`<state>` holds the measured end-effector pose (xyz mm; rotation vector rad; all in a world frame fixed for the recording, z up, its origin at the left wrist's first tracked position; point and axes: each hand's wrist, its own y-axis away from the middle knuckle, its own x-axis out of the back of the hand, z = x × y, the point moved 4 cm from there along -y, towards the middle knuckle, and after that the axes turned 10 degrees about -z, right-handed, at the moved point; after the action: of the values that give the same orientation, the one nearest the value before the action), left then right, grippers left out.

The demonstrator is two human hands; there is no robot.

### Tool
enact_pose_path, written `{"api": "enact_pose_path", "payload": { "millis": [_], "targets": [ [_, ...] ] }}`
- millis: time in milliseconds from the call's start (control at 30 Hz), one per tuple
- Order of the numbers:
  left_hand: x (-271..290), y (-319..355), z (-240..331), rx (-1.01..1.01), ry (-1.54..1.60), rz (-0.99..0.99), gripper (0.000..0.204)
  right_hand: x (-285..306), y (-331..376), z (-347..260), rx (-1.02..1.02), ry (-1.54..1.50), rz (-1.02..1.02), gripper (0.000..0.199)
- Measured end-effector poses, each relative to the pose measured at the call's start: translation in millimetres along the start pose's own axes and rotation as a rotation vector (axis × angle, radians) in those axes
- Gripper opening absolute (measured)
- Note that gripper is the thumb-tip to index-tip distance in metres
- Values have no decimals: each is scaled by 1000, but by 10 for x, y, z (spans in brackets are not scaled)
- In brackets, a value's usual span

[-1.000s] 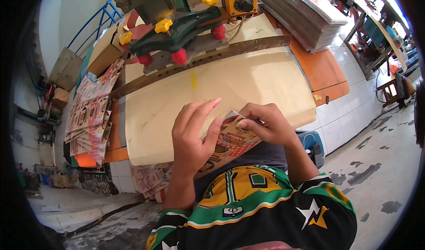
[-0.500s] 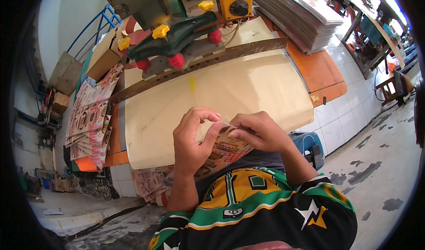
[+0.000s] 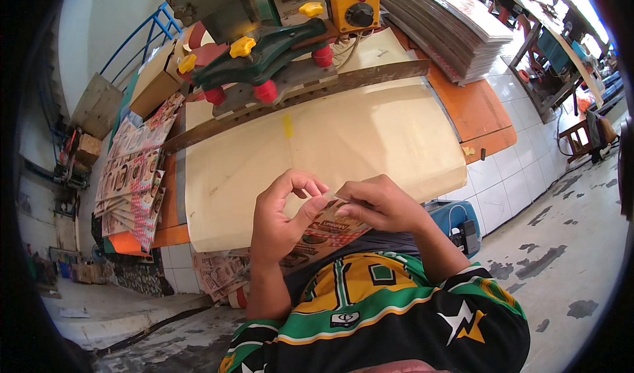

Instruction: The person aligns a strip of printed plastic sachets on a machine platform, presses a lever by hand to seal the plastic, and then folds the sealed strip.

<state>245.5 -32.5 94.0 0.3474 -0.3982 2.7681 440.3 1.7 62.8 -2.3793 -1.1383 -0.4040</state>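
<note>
Both hands are closed on the upper edge of a printed plastic sheet (image 3: 327, 233) with a red-and-white checked band and pictures of food. My left hand (image 3: 281, 214) pinches one corner between thumb and fingers. Close beside it, my right hand (image 3: 383, 204) grips the same edge, where a clear strip shows between the fingertips. The sheet hangs tilted toward my lap, its lower part hidden by my left forearm and the shirt. Just beyond the hands lies the beige cover (image 3: 370, 125) of the worktable.
A machine with a green bracket (image 3: 264, 59), yellow knobs and red feet stands over a long metal bar (image 3: 317, 96) at the back. Printed sheets (image 3: 129, 181) are piled on the left, more (image 3: 221, 271) below the table edge. A tall stack of boards (image 3: 442, 26) sits back right.
My hands and the sheet have shifted slightly down, closer to my body. The grip on the sheet's edge stays much the same.
</note>
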Motion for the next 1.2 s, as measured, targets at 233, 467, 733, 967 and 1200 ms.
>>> {"api": "enact_pose_path", "payload": {
  "millis": [233, 467, 733, 967, 1200],
  "targets": [
    [-21, 25, -10, 39, 70, -18, 14, -34, 14, 16, 64, 20, -14, 19],
    [-35, 62, -38, 36, 208, -83, 13, -35, 13, -31, 73, 37, -61, 22],
    [-45, 100, -18, 27, 246, -78, 12, -54, -8, -84, 98, 49, -87, 21],
    [-54, 137, 42, 13, 281, -110, 11, -84, -16, -125, 131, -20, -100, 18],
    [-93, 147, 23, 52, 418, -142, 11, -95, -13, -155, 161, -47, -106, 18]
  ]
}}
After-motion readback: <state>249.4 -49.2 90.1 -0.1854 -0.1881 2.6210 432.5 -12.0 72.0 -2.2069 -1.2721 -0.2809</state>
